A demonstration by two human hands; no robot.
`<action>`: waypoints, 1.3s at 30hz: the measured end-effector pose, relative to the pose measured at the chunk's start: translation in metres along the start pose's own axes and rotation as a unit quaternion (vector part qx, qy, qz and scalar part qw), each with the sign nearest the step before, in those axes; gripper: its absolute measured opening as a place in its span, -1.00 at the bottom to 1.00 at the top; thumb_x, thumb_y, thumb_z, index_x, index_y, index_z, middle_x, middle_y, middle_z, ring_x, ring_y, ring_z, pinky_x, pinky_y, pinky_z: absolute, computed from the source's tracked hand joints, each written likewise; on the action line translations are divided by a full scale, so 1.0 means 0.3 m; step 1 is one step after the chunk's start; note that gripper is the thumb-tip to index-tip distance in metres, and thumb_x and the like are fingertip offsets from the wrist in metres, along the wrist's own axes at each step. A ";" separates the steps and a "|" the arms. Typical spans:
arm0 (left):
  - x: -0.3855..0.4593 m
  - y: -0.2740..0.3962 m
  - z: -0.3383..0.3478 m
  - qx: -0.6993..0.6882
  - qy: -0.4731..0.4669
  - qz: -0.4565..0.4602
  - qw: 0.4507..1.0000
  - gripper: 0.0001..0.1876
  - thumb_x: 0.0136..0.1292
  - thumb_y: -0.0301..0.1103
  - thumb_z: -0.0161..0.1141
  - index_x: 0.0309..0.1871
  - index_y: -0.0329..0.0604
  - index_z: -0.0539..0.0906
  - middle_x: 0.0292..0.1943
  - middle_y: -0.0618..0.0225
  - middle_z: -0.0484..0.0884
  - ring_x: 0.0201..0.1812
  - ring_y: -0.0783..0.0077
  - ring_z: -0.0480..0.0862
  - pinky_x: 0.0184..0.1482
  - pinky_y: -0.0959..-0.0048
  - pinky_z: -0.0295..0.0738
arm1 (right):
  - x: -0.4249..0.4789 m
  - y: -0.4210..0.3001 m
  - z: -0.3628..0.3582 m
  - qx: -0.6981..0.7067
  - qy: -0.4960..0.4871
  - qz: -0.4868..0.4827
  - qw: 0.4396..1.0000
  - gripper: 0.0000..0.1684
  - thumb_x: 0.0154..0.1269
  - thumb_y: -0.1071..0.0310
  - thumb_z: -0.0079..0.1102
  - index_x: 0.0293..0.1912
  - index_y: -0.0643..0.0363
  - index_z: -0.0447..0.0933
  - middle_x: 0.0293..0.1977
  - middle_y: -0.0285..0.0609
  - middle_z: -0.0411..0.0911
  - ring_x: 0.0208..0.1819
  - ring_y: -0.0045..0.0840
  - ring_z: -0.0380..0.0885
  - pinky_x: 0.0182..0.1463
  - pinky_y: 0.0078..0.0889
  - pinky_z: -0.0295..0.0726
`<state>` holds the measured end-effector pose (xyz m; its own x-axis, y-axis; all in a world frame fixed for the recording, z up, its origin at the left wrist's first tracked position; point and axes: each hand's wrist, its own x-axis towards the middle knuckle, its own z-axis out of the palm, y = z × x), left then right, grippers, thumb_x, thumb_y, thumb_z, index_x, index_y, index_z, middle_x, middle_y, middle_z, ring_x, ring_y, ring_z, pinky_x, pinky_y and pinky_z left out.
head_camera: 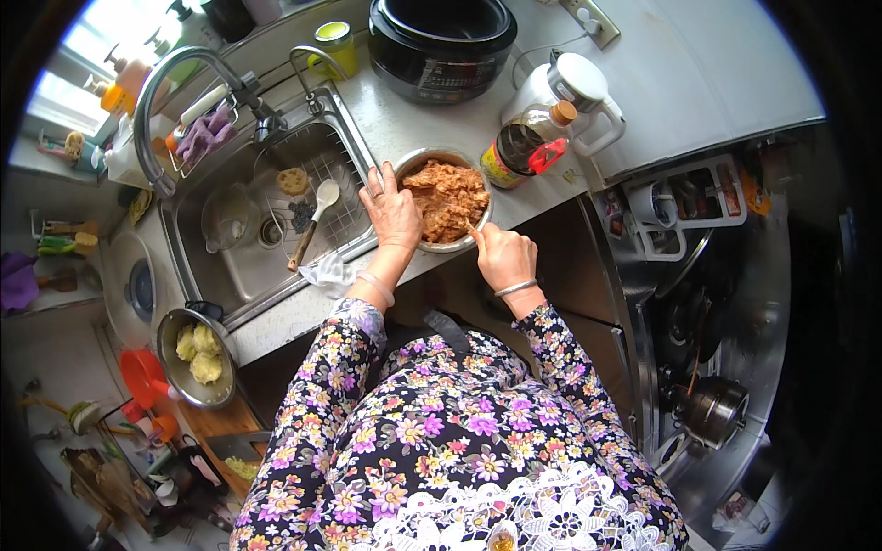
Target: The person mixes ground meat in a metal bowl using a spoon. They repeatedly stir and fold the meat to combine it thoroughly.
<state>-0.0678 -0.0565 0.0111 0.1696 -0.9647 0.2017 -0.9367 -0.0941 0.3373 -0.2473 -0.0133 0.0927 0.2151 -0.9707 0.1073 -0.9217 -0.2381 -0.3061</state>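
A round metal bowl [490, 200] filled with reddish-brown minced meat [448, 200] stands on the counter beside the sink. My left hand [394, 213] rests with fingers apart on the bowl's left rim. At the bowl's lower right, my right hand [507, 256] is closed around a thin utensil [473, 226] whose tip meets the meat; most of it is hidden, so its kind cannot be told. Just right of the bowl stands a bottle of dark sauce [513, 148] with an orange-brown cap and a red handle.
Left of the bowl, the steel sink [238, 275] holds a rack, a glass bowl and a wooden-handled spoon [314, 224]. A multicooker [441, 55] and white kettle [586, 89] stand behind. A steel bowl of pale yellow lumps [227, 375] sits lower left, near a cutting board [207, 420].
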 end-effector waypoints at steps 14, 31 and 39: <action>0.002 -0.042 -0.002 0.016 0.019 -0.033 0.999 -0.77 -0.09 -0.27 0.30 -0.39 -0.24 0.71 0.36 0.00 0.30 0.44 -0.05 0.08 0.38 -0.07 -0.08 | -0.032 -0.030 0.003 0.035 0.020 0.000 0.999 -0.68 0.30 0.15 0.15 -0.49 0.14 0.51 -0.65 0.00 0.54 -0.55 -0.10 0.59 -0.48 -0.10 0.53; -0.092 -0.118 -0.109 -0.235 0.110 -0.071 0.963 -0.87 -0.08 -0.32 0.29 -0.49 -0.16 0.67 -0.03 0.14 0.54 0.14 0.06 0.39 0.23 0.20 0.24 | 0.060 -0.048 0.101 0.015 0.002 -0.018 1.000 -0.69 0.29 0.13 0.10 -0.48 0.12 0.51 -0.57 0.02 0.59 -0.49 -0.07 0.62 -0.39 -0.04 0.57; -0.006 -0.027 -0.094 -0.171 -0.018 0.015 0.985 -0.86 0.02 -0.45 0.22 -0.34 -0.22 0.53 -0.38 0.11 0.61 -0.22 0.04 0.58 -0.10 0.17 0.50 | 0.057 -0.012 0.076 0.006 -0.003 0.016 1.000 -0.70 0.27 0.13 0.12 -0.46 0.13 0.55 -0.59 0.04 0.58 -0.48 -0.05 0.62 -0.37 -0.01 0.57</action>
<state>-0.0519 -0.0471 0.0340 0.1267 -0.9744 0.1856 -0.7819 0.0170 0.6232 -0.2331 -0.0298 0.0740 0.1875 -0.9780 0.0910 -0.9246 -0.2070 -0.3198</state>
